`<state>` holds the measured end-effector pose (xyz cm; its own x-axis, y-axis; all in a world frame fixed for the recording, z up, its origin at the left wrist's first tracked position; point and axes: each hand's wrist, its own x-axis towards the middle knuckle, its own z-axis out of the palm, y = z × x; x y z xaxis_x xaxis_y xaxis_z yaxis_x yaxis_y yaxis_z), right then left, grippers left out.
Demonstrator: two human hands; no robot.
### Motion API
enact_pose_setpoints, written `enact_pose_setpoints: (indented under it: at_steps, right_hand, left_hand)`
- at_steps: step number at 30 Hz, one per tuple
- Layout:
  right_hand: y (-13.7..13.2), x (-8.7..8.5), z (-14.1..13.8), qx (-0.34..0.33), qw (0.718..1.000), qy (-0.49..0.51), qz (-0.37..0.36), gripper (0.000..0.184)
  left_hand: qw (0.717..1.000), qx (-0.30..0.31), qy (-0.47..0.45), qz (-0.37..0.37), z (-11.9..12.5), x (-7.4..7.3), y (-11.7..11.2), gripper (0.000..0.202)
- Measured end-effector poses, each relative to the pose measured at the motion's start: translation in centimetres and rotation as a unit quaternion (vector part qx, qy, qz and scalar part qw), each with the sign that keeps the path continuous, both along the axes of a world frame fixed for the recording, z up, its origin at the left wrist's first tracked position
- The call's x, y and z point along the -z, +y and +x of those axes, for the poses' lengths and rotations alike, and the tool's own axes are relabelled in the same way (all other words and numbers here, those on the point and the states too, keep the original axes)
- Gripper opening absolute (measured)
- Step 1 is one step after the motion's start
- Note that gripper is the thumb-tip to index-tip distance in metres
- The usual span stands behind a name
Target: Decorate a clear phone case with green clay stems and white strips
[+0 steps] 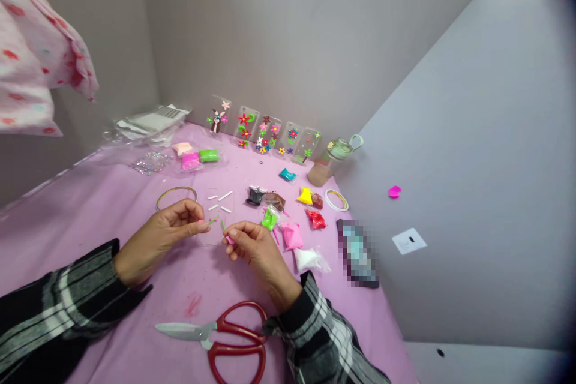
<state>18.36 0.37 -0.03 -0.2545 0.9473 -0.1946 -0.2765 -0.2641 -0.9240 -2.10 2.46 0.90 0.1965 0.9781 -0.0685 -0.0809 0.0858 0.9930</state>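
My left hand (168, 234) rests on the purple table cover (90, 210), its fingers pinched on a thin green clay strip (213, 220). My right hand (252, 246) is close beside it, fingers closed on a pink tool (229, 240) with a small green clay piece (222, 225) at its tip. The two hands nearly touch at the fingertips. Small white sticks (220, 201) lie just beyond them.
Red-handled scissors (229, 336) lie near the front edge. Bags of coloured clay (290, 234) sit to the right, with a blurred phone (359, 252). Decorated clear phone cases (265, 132) lean on the back wall beside a bottle (330, 159). Tape rings (176, 195) and plastic packets (148, 123) lie left.
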Motion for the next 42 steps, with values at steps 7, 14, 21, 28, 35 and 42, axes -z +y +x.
enact_pose_setpoints:
  at_steps: [7,14,21,28,35,42]
  right_hand:
    - [0.04,0.11,0.06,-0.007,1.0,-0.002,0.001,0.04]
    - [-0.07,0.19,0.04,-0.014,1.0,0.004,-0.006,0.041]
    - [-0.13,0.18,0.0,-0.02,1.0,0.017,-0.011,0.041]
    - [-0.15,0.05,-0.08,-0.03,0.999,0.009,-0.017,0.046]
    - [-0.33,-0.26,-0.08,-0.036,0.999,0.006,-0.022,0.047]
    - [-0.44,-0.29,-0.17,-0.048,0.999,0.003,-0.024,0.047]
  left_hand:
    - [0.999,0.014,-0.021,-0.032,0.09,0.16,0.02,0.041]
    - [0.999,0.031,-0.02,-0.038,0.02,0.3,-0.13,0.036]
    - [0.999,0.034,-0.025,-0.032,0.11,0.33,-0.18,0.033]
    - [0.998,0.049,-0.018,-0.042,0.16,0.02,-0.28,0.036]
    - [0.997,0.055,-0.014,-0.045,0.36,0.07,-0.27,0.035]
    - [0.998,0.066,0.005,-0.012,0.25,0.15,-0.21,0.028]
